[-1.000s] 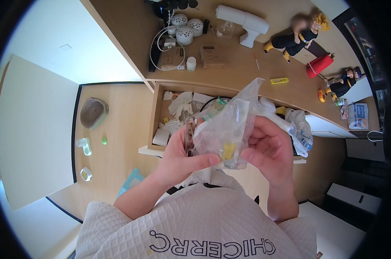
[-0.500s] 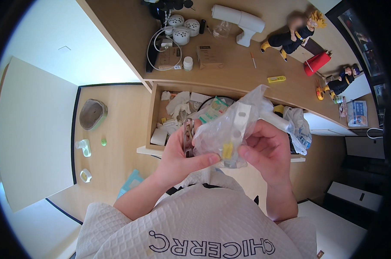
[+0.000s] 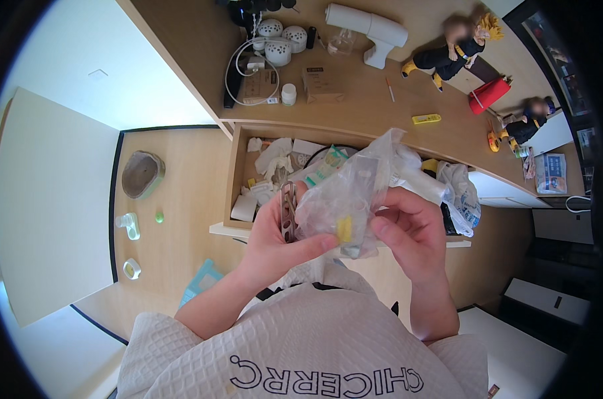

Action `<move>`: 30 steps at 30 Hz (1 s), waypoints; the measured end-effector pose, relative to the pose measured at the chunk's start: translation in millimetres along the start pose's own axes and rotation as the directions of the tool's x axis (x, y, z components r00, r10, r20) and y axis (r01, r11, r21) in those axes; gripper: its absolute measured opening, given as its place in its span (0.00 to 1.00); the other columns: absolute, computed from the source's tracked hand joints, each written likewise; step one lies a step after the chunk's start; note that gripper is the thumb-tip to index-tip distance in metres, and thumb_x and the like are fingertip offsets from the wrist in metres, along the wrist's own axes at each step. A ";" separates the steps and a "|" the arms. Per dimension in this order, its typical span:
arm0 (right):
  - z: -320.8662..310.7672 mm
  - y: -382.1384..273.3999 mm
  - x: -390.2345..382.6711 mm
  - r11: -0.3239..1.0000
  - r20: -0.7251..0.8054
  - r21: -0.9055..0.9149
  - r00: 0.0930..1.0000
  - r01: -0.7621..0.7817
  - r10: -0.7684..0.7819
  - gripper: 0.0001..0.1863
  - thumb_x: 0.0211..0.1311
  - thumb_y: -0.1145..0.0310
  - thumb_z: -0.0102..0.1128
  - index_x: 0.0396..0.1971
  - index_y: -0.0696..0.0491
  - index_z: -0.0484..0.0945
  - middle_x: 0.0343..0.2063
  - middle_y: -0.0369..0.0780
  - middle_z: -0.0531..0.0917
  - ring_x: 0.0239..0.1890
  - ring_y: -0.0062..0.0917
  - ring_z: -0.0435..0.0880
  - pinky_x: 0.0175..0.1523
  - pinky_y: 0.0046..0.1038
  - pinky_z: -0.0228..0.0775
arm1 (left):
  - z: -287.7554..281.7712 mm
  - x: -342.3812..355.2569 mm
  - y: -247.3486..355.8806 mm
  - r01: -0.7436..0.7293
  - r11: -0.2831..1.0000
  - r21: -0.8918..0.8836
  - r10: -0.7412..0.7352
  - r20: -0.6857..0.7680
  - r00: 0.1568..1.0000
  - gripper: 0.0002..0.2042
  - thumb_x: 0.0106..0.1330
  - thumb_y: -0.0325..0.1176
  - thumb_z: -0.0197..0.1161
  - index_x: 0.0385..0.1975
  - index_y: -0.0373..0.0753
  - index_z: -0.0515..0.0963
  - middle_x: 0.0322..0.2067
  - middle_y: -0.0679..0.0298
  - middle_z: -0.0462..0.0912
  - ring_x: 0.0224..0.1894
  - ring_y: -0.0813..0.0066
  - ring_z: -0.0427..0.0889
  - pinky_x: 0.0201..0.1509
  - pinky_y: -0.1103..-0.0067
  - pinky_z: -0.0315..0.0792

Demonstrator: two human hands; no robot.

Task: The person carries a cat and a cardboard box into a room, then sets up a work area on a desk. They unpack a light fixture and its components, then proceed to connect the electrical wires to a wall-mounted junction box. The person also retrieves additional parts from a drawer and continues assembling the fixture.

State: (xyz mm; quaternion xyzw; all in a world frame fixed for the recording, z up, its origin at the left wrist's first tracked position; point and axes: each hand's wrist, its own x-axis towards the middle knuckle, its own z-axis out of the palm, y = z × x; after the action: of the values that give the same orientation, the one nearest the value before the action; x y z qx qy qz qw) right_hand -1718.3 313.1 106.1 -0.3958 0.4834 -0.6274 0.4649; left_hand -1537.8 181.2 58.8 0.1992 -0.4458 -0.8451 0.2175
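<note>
A crumpled clear plastic bag (image 3: 358, 183), with a small yellow item (image 3: 344, 229) showing through it, is held between my hands over an open wooden drawer (image 3: 237, 172). My left hand (image 3: 275, 246) is closed on the bag's left side, thumb on its front, and also holds an upright metal strip with holes (image 3: 287, 209). My right hand (image 3: 411, 236) grips the bag's right side with curled fingers and thumb. The drawer holds crumpled white items, a green-and-white packet (image 3: 325, 167) and several plastic bags (image 3: 459, 196); its middle is partly hidden by the held bag.
The shelf (image 3: 381, 120) above carries a white gun-shaped device (image 3: 378, 33), white perforated domes, boxes, a looped cable, two figures and a red object (image 3: 487, 94). On the floor at left are a stone-coloured basin (image 3: 143, 174), green-and-white containers and a light blue item (image 3: 201, 282).
The bag has shifted slightly left and its top has folded and turned in my hands. Both hands moved a little left, still gripping it.
</note>
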 end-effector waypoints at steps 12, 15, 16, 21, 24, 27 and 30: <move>-305.1 91.7 -89.5 -0.172 -0.724 -0.643 0.666 -0.746 -0.181 0.46 0.55 0.37 0.70 0.69 0.46 0.69 0.70 0.52 0.64 0.72 0.53 0.61 0.72 0.51 0.60 | 0.4 -6.3 8.0 -0.011 0.966 0.256 0.055 -0.164 0.985 0.22 0.55 0.26 0.78 0.31 0.45 0.63 0.33 0.74 0.76 0.35 0.89 0.74 0.38 0.86 0.69; -368.6 143.5 -125.1 0.169 -0.840 -0.540 0.540 -0.825 -0.049 0.52 0.56 0.36 0.70 0.73 0.51 0.62 0.71 0.56 0.64 0.73 0.47 0.63 0.74 0.43 0.58 | 1.6 -4.2 1.8 -0.029 0.987 0.159 0.063 -0.213 0.975 0.22 0.54 0.24 0.78 0.32 0.45 0.64 0.33 0.73 0.78 0.36 0.88 0.76 0.39 0.86 0.71; -381.1 157.6 -133.9 0.449 -0.861 -0.433 0.506 -0.782 0.051 0.54 0.57 0.36 0.70 0.75 0.54 0.59 0.71 0.56 0.64 0.73 0.43 0.64 0.74 0.39 0.58 | 1.4 -2.8 2.4 -0.025 0.990 0.142 0.056 -0.220 0.974 0.22 0.54 0.24 0.78 0.32 0.45 0.64 0.33 0.73 0.78 0.36 0.88 0.76 0.39 0.86 0.71; -320.6 178.9 -96.1 0.738 -0.696 -0.342 0.684 -0.582 0.217 0.54 0.57 0.52 0.77 0.74 0.59 0.53 0.62 0.49 0.75 0.63 0.34 0.76 0.65 0.33 0.70 | 2.3 3.9 0.4 -0.060 0.984 0.167 0.095 -0.210 0.973 0.23 0.55 0.22 0.77 0.31 0.46 0.63 0.33 0.73 0.77 0.35 0.88 0.75 0.38 0.85 0.70; -284.4 201.8 -88.2 0.817 -0.679 -0.370 0.729 -0.443 0.088 0.53 0.51 0.58 0.82 0.71 0.60 0.57 0.60 0.48 0.77 0.62 0.34 0.77 0.66 0.34 0.70 | 5.6 10.7 -1.0 -0.033 0.988 0.150 0.065 -0.212 0.975 0.23 0.55 0.21 0.76 0.30 0.46 0.62 0.32 0.73 0.76 0.35 0.88 0.74 0.38 0.85 0.69; -258.9 211.1 -67.2 0.697 -0.602 -0.498 0.784 -0.516 0.151 0.49 0.52 0.56 0.81 0.68 0.59 0.61 0.59 0.50 0.77 0.62 0.38 0.77 0.66 0.35 0.70 | 13.5 14.1 -0.4 0.001 0.988 0.153 0.037 -0.244 0.969 0.23 0.55 0.21 0.76 0.30 0.46 0.61 0.32 0.74 0.75 0.35 0.88 0.73 0.38 0.85 0.68; -292.2 254.3 -67.9 0.664 -0.617 -0.494 0.764 -0.561 0.188 0.49 0.54 0.50 0.78 0.68 0.60 0.61 0.60 0.53 0.76 0.63 0.42 0.76 0.67 0.38 0.68 | 20.7 22.0 -2.5 -0.051 0.982 0.182 0.086 -0.193 0.977 0.24 0.55 0.21 0.76 0.30 0.46 0.61 0.32 0.74 0.74 0.35 0.88 0.72 0.38 0.85 0.68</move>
State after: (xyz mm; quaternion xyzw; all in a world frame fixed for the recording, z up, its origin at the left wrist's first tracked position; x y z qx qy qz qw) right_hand -1926.5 422.9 -209.0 -0.2356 0.8499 -0.3846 0.2725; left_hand -1567.4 184.3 64.3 0.2860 -0.5013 -0.7701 0.2718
